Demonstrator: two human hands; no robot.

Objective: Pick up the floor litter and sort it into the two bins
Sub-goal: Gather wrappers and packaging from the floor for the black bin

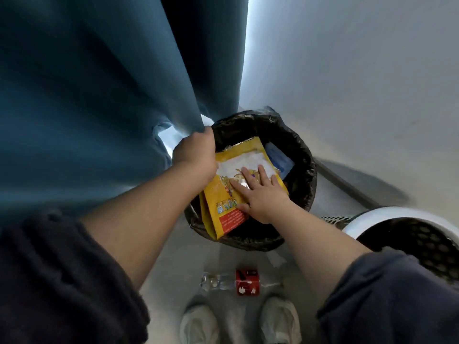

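A yellow snack bag (231,207) lies tilted across the mouth of the black-lined bin (303,155), its lower end sticking out over the near rim. My right hand (260,194) rests flat on the bag with fingers spread. My left hand (196,152) is curled around the bag's left edge, with its fingers hidden. A blue packet (279,158) sits inside the bin beside the bag. On the floor near my feet lies a clear plastic bottle (244,283) with a red label.
A second bin (387,217), black mesh with a white rim, stands to the right. A blue curtain (87,95) hangs at the left, touching my left hand. A white wall (347,83) rises behind the bins. My white shoes (198,324) are at the bottom.
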